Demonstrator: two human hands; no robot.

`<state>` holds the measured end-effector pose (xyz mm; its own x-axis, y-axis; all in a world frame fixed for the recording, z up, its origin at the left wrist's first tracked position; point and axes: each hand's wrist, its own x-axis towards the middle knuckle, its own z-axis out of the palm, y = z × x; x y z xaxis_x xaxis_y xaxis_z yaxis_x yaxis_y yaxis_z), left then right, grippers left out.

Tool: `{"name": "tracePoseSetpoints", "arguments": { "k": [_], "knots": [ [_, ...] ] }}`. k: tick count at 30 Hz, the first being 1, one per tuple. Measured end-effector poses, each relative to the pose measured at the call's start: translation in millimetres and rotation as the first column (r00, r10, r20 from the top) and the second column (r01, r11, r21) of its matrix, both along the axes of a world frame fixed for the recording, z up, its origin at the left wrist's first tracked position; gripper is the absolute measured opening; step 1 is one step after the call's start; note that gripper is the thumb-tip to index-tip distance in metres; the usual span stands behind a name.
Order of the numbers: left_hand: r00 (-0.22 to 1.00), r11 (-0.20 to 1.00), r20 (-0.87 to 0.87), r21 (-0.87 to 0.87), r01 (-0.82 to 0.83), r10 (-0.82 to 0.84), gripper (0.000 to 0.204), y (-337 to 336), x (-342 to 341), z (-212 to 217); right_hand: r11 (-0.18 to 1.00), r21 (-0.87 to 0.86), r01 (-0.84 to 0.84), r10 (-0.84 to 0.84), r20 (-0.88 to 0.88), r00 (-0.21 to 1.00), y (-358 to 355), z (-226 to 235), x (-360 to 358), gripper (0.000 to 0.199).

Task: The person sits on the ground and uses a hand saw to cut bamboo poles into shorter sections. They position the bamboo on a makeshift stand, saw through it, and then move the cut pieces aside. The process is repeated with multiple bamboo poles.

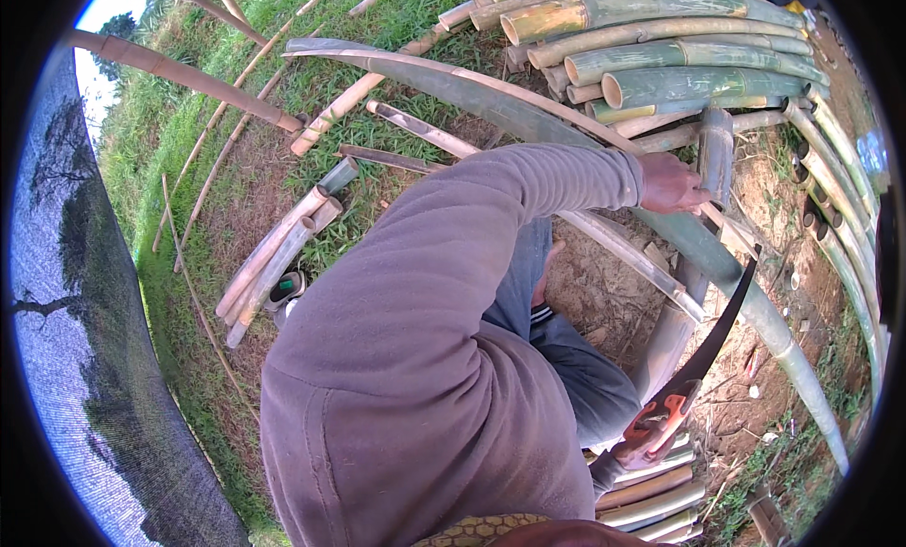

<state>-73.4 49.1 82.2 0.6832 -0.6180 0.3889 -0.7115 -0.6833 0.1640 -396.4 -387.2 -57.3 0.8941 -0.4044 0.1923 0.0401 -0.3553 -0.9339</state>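
My left hand (672, 184) is closed around a thin pale bamboo strip (528, 96), which lies along a long green bamboo pole (675, 228). Past the hand, the strip's end reaches toward the tip of a handsaw's dark curved blade (719, 335). My right hand (642, 448), lower in the head view, grips the saw's orange-and-dark handle (668, 415); the handle covers part of its fingers. The blade slants up to the pole, its tip beside the strip's end; whether it touches the pole I cannot tell. A thick bamboo piece (715, 155) crosses under the pole near my left hand.
Thick green bamboo poles (661, 86) are stacked at the far right, with more (845, 184) along the right edge. Short cut lengths (283, 250) lie on grass at left. Several pieces (651, 500) sit near my right hand. Dark netting (85, 339) hangs at left.
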Motion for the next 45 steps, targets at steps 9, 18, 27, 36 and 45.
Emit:
{"name": "tracePoseSetpoints", "arguments": {
  "k": [9, 18, 27, 36, 45],
  "knots": [
    [1.0, 1.0, -0.021, -0.01, -0.01, 0.01, 0.032, 8.2, -11.3, 18.7, 0.985, -0.114, 0.125, -0.128, -0.018, 0.992, 39.0, 36.5, 6.9, 0.044],
    [1.0, 1.0, 0.021, -0.023, 0.005, -0.005, 0.032, 0.0, -18.6, 18.3, 0.995, -0.003, 0.101, -0.101, 0.024, 0.995, 14.3, 2.5, 4.9, 0.03],
    [0.997, 0.998, 0.066, -0.048, 0.045, -0.041, 0.033, -3.9, -21.5, 19.7, 0.814, 0.572, 0.101, -0.101, -0.033, 0.994, 60.9, 59.5, 9.7, 0.047],
    [0.999, 1.0, 0.027, -0.021, 0.022, -0.021, 0.035, -21.6, -25.0, 21.1, 0.862, 0.496, 0.102, -0.085, -0.056, 0.995, 81.7, 89.5, 5.4, 0.052],
    [0.996, 1.0, -0.087, -0.004, -0.007, 0.006, 0.033, -29.0, -21.5, 13.9, 0.863, 0.5, 0.063, -0.053, -0.034, 0.998, 74.9, 81.3, 3.9, 0.053]
  ]
}}
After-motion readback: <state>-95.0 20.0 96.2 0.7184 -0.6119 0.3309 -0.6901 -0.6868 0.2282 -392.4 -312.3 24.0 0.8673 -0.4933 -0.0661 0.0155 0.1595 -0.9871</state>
